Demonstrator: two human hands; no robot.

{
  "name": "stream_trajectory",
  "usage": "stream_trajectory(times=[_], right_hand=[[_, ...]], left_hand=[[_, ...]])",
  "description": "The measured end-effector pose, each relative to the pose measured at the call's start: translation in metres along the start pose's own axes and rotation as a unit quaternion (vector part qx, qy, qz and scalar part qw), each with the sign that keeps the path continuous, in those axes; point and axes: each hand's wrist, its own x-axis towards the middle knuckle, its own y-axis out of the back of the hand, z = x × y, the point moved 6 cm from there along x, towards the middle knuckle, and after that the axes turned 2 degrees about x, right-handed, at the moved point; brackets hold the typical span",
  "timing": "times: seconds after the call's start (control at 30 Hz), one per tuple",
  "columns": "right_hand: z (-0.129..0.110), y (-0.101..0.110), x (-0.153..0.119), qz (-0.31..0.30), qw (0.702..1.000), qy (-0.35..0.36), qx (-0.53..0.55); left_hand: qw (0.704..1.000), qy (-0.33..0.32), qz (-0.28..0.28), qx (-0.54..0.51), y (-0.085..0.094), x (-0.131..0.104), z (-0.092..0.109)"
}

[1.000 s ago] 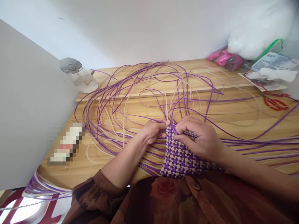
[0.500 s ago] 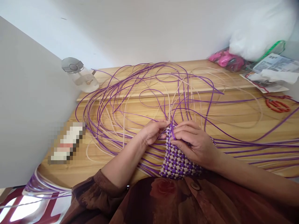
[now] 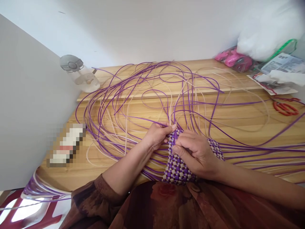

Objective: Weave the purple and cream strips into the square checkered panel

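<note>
A woven piece (image 3: pixel 177 167) in a purple and cream check lies at the table's front edge, against my clothing. Long loose purple and cream strands fan out from it to the left, right and back. At its far left corner, my left hand (image 3: pixel 158 135) pinches the woven edge between thumb and fingers. My right hand (image 3: pixel 196 152) is closed over the top of the weave, fingers curled around a purple strand (image 3: pixel 175 135) near the left thumb. The palm hides part of the weave, and the strand's end is out of sight within the fingers.
A clear bottle with a grey lid (image 3: pixel 79 74) stands at the back left, above a blurred-out object (image 3: pixel 66 144). Red-handled scissors (image 3: pixel 284 108) lie at the right. Pink items in plastic (image 3: pixel 235 60), papers (image 3: pixel 282 65) and a white bag (image 3: pixel 269 35) fill the back right.
My right hand has drawn slightly down and curled tighter, and the purple strand lies flatter on the weave. My left thumb has shifted right onto the edge. The view has moved slightly.
</note>
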Motion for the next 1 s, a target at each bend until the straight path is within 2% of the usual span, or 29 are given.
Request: stream_trajectory(times=[0.1, 0.17, 0.27, 0.37, 0.43, 0.47, 0.6, 0.67, 0.73, 0.77, 0.87, 0.93, 1.0], right_hand=[[0.009, 0.01, 0.002, -0.048, 0.997, -0.046, 0.027], [0.028, 0.022, 0.009, -0.059, 0.986, -0.131, 0.09], [0.067, 0.033, 0.023, -0.044, 0.939, -0.282, 0.192], [0.092, 0.018, 0.037, -0.093, 0.895, -0.356, 0.253], [0.097, 0.004, 0.044, -0.119, 0.889, -0.352, 0.268], [0.097, -0.001, 0.048, -0.119, 0.897, -0.338, 0.259], [0.097, -0.006, 0.065, -0.099, 0.957, -0.235, 0.135], [0.111, 0.0, 0.078, -0.084, 0.973, -0.211, 0.042], [0.139, 0.014, 0.092, -0.045, 0.966, -0.24, -0.082], [0.156, 0.025, 0.098, -0.014, 0.95, -0.272, -0.156], [0.196, 0.044, 0.111, 0.019, 0.915, -0.322, -0.241], [0.207, 0.048, 0.116, 0.009, 0.911, -0.32, -0.262], [0.204, 0.047, 0.116, -0.014, 0.909, -0.31, -0.279]], left_hand=[[1.0, 0.013, 0.009, -0.002, 0.002, 0.001, -0.001], [1.0, 0.021, 0.014, -0.009, 0.003, 0.002, -0.002], [0.999, 0.02, 0.009, -0.026, 0.003, 0.002, -0.002], [1.0, 0.008, -0.011, -0.025, 0.001, 0.0, 0.0], [1.0, 0.001, -0.025, -0.013, -0.001, -0.001, 0.002], [1.0, 0.001, -0.03, -0.008, -0.002, -0.001, 0.003], [0.999, 0.014, -0.03, -0.01, -0.002, -0.001, 0.002], [0.999, 0.023, -0.03, -0.013, -0.002, 0.0, 0.0], [0.999, 0.027, -0.034, -0.012, -0.003, 0.0, -0.001], [0.999, 0.026, -0.031, -0.011, -0.003, 0.0, -0.001], [1.0, 0.018, -0.019, 0.0, 0.0, 0.002, 0.0], [0.999, 0.015, -0.027, 0.019, 0.003, 0.003, 0.002], [0.997, 0.02, -0.064, 0.048, 0.005, 0.004, 0.003]])
